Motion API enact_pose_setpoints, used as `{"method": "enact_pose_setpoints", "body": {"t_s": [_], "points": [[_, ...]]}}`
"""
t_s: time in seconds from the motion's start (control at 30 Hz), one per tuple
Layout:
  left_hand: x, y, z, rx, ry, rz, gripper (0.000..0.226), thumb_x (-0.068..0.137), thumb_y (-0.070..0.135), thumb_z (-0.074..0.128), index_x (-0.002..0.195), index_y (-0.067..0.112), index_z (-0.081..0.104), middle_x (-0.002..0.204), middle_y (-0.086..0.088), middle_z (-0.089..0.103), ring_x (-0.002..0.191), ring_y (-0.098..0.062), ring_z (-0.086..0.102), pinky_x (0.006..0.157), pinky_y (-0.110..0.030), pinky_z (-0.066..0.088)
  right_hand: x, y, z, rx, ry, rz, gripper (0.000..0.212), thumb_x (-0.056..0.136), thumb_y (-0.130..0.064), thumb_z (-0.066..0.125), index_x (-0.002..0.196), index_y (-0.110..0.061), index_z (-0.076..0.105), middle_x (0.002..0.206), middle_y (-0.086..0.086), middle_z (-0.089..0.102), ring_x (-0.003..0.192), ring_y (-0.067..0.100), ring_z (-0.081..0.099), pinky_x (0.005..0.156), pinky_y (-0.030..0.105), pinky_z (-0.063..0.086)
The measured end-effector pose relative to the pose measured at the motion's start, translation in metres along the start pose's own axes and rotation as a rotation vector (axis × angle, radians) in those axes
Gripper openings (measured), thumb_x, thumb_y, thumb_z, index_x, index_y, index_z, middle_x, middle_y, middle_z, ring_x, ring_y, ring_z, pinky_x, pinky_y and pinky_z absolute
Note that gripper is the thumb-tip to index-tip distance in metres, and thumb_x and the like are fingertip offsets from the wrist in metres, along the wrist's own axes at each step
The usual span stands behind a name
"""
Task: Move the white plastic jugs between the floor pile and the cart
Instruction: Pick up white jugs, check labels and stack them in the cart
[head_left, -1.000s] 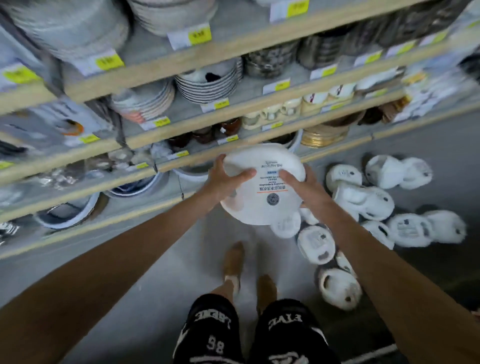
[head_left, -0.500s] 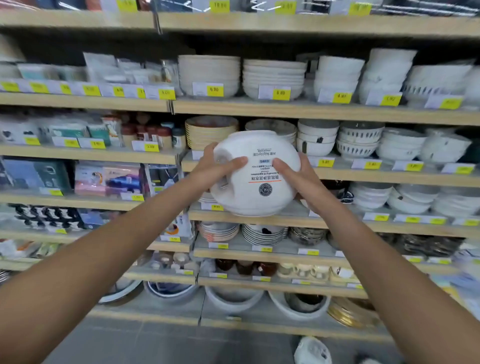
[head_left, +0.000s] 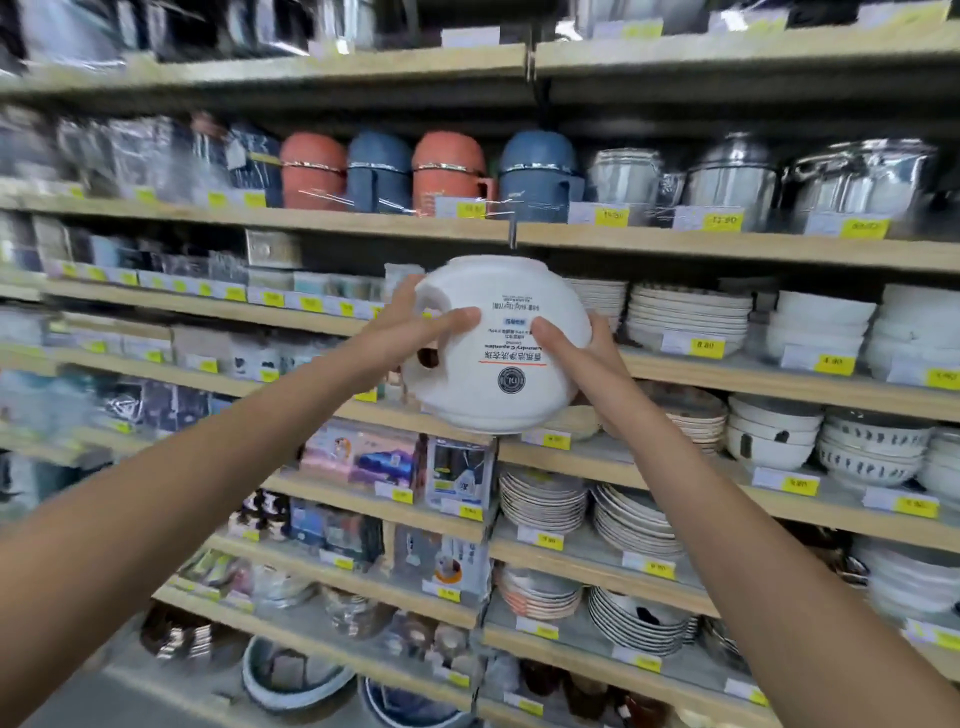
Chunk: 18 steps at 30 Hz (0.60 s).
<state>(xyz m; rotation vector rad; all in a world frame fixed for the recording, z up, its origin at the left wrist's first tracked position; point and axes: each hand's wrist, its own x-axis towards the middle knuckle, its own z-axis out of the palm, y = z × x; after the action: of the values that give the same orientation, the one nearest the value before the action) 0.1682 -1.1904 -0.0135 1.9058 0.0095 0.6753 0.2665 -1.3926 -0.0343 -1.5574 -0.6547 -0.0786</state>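
I hold one round white plastic jug (head_left: 498, 317) up in front of me at chest height, its printed label upside down and facing me. My left hand (head_left: 415, 332) grips its left side by the handle opening, thumb across the front. My right hand (head_left: 582, 353) grips its right side, thumb on the label. Neither the floor pile nor the cart is in view.
Wooden store shelves (head_left: 675, 244) fill the view ahead. They carry stacked plates (head_left: 685, 312), white bowls (head_left: 821, 322), orange and blue lidded pots (head_left: 447, 166), steel pots (head_left: 852, 176) and boxed goods (head_left: 363, 457). Basins (head_left: 296, 675) sit on the bottom shelf.
My view has swung up from the floor pile to the shelves. Both hands have kept hold of the jug and carried it up and slightly to the right.
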Motion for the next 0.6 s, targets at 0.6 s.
{"method": "enact_pose_setpoints", "body": {"t_s": [0.6], "points": [[-0.016,-0.116,-0.277,0.009,0.171,-0.038,0.097,0.049,0.064,0.075,0.131,0.031,0.036,0.131,0.005,0.051,0.117,-0.013,0.053,0.096,-0.037,0.046,0.04,0.003,0.315,0.11,-0.211,0.038,0.081,0.071,-0.052,0.079,0.136,-0.024,0.041,0.123,-0.003,0.063,0.103,0.014,0.066,0.082,0.037,0.056]]}}
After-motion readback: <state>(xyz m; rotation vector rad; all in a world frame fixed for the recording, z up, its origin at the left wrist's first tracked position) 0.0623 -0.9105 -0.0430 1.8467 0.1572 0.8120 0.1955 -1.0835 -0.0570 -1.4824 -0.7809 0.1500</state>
